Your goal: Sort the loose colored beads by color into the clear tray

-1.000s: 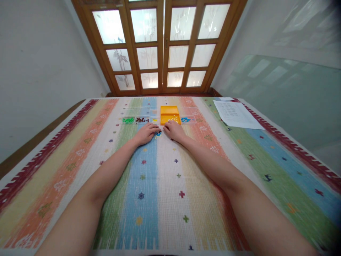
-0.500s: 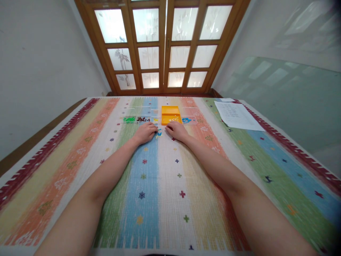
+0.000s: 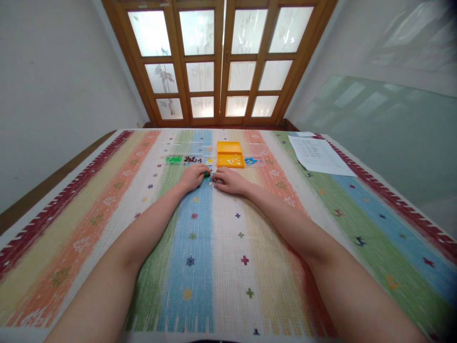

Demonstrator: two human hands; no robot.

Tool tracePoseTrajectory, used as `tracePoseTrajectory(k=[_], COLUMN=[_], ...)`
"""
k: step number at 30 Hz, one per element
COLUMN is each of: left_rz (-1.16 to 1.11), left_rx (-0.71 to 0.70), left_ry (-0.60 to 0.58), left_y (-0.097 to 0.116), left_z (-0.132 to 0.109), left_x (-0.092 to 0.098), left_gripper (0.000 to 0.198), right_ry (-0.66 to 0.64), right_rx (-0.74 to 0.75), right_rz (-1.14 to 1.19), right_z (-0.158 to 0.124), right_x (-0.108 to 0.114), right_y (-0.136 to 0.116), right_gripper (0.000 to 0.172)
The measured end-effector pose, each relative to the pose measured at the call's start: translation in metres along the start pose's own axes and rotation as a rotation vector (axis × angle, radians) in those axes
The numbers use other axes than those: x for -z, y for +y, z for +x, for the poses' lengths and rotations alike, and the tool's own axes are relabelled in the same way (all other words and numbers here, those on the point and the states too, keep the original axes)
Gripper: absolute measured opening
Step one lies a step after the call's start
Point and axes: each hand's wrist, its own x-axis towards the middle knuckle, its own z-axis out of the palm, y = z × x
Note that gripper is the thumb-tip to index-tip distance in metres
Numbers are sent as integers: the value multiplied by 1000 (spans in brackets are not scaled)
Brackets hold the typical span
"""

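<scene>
My left hand (image 3: 193, 176) rests on the striped tablecloth (image 3: 228, 267), its fingers closed at a small dark green piece (image 3: 207, 175) of a kind I cannot make out. Close beside it, my right hand (image 3: 231, 181) has curled fingers over a few tiny light pieces (image 3: 212, 183). Whatever its fingertips grip is too small to tell. Just beyond the hands stands an orange open box (image 3: 219, 162) with small white pieces inside. Clear boxes flank it, holding green pieces (image 3: 173, 159), dark brown pieces (image 3: 193, 159), yellow pieces (image 3: 209, 161) and blue pieces (image 3: 251, 161).
A sheet of paper with writing (image 3: 320, 155) lies at the table's right rear, with another paper (image 3: 304, 134) behind it. Wooden doors with glass panes (image 3: 220, 59) rise past the far edge. A greenish glass panel (image 3: 385, 138) is on the right.
My right hand has moved left from the orange box's front edge to the tiny pieces by my left hand. A dark green piece now shows at my left fingertips.
</scene>
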Motion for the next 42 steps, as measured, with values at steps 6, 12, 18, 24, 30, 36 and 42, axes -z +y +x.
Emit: tracePoseTrajectory(k=[6, 12, 18, 24, 30, 36, 42], left_rz=[-1, 10, 3, 17, 19, 21, 40], left_rx=[88, 75, 64, 91, 82, 73, 97], left_ry=[60, 55, 60, 55, 50, 50, 61], left_y=[-5, -4, -4, -5, -6, -5, -3], left_z=[1, 1, 1, 1, 1, 1, 1], left_x=[-1, 0, 0, 1, 1, 2, 2], left_gripper=[35, 33, 33, 34, 33, 33, 29], right_ry=[-3, -4, 3, 7, 21, 21, 60], right_rx=[76, 55, 66, 42, 81, 46, -62], right_rz=[-17, -46, -59, -70, -89, -97, -147], right_z=[2, 2, 4, 5, 5, 4, 0], right_x=[-2, -6, -11, -11, -11, -9, -6], right_y=[-9, -7, -10, -11, -12, 2, 16], right_gripper=[24, 18, 16, 15, 17, 19, 21])
